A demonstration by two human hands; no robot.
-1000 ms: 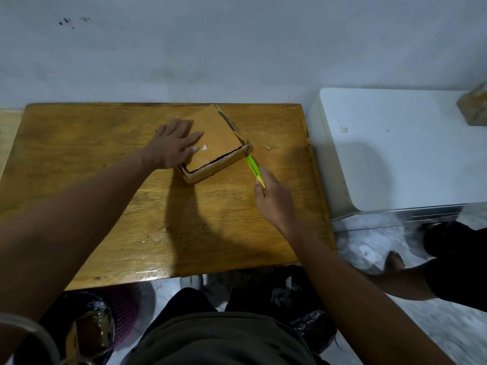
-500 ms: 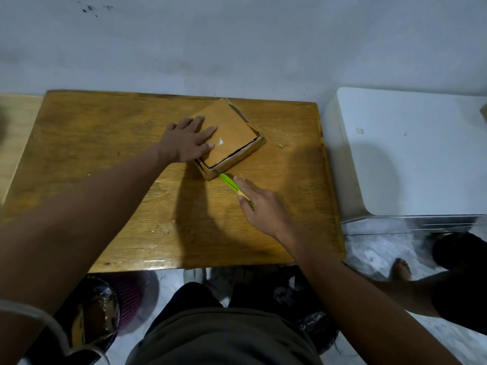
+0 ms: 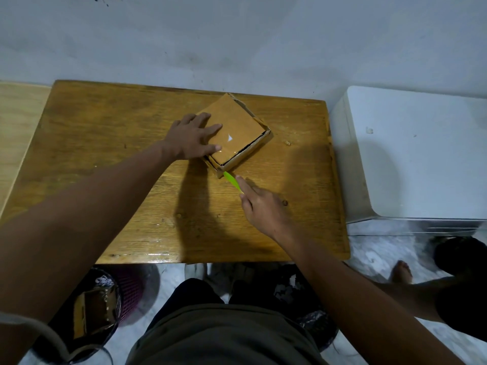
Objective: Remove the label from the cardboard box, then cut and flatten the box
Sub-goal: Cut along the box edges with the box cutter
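Note:
A shallow brown cardboard box lies turned cornerwise on the wooden table, with a small white label scrap on its top. My left hand lies flat on the box's left part, fingers spread, pressing it down. My right hand holds a green-handled cutter whose tip touches the box's nearest corner. The blade itself is hidden at the corner.
A white appliance stands right of the table. Below the table's front edge sit a dark bin holding cardboard and a purple basket. Another person's foot rests on the floor at right. A small crumb lies right of the box.
My right hand moved the cutter from the box's right corner along the front side to its nearest corner. My left hand stayed pressed on the box.

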